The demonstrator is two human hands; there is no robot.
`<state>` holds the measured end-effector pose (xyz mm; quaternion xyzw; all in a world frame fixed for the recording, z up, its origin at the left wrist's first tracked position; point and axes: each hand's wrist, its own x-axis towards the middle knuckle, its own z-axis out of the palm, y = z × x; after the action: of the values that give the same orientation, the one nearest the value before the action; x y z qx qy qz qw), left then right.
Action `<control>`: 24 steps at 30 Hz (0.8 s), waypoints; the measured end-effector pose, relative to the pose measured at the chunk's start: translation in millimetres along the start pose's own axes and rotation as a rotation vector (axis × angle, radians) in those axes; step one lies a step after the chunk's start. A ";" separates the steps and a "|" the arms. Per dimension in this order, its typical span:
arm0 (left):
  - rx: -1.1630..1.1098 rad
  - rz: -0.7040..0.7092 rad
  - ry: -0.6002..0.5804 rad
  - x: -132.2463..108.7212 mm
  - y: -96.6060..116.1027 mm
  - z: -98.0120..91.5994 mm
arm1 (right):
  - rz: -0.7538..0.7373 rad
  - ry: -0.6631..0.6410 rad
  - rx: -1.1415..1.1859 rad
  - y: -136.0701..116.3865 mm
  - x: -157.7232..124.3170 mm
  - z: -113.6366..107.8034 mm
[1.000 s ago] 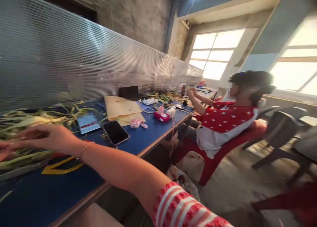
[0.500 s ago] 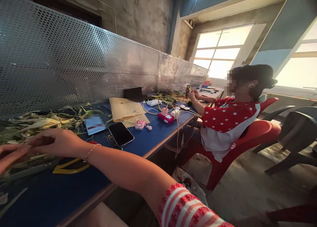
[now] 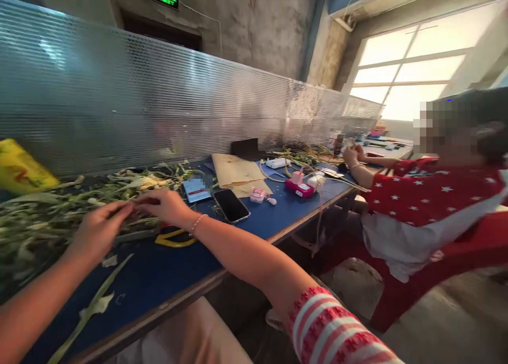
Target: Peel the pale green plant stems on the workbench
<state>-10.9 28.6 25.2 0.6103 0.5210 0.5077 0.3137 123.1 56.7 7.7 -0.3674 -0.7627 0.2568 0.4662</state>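
My left hand (image 3: 99, 229) and my right hand (image 3: 165, 206) meet fingertip to fingertip above the front of a pile of dried leaves and stalks (image 3: 87, 189). Both are closed in a pinch; whatever lies between the fingers is too small or hidden to name. Under my right wrist, a yellow loop-shaped handle (image 3: 173, 240) lies on the blue tabletop (image 3: 166, 279), with some red showing beside it. A long stalk with pale leaves (image 3: 93, 307) rests in front of my left hand near the table edge.
Right of my hands lie a phone (image 3: 231, 205), a blue-white card (image 3: 196, 190), brown paper (image 3: 238, 171), a pink case (image 3: 257, 195) and a magenta box with cables (image 3: 299, 188). A yellow packet (image 3: 24, 168) stands left. A co-worker in a red starred shirt (image 3: 432, 194) sits right.
The view has swung left, so my hands now appear further right and my whole left hand shows. The fingertips of both hands stay together.
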 end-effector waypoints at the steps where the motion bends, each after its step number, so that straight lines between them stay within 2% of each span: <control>1: -0.152 -0.049 -0.053 -3.1 1.2 0.7 | -0.012 -0.003 0.011 1.1 -1.2 1.5; 4: -0.356 -0.092 -0.103 -7.2 -0.8 2.8 | 0.006 0.044 0.150 6.7 -4.1 5.9; 6: -0.370 -0.082 -0.109 -6.4 -5.7 3.2 | 0.069 0.109 0.269 11.3 -4.6 7.7; 11: -0.367 -0.058 -0.099 -6.2 -14.3 1.5 | 0.204 0.121 0.555 12.0 -6.2 6.1; 18: -0.345 -0.030 -0.105 -5.0 -18.0 2.0 | 0.250 0.131 0.616 7.1 -6.1 3.7; 24: -0.340 -0.077 -0.097 -6.7 -14.9 1.3 | 0.230 0.125 0.595 7.9 -8.2 4.5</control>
<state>-14.0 26.2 9.2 0.5517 0.4349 0.5461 0.4564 124.0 54.6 -4.3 -0.3139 -0.5776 0.4964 0.5669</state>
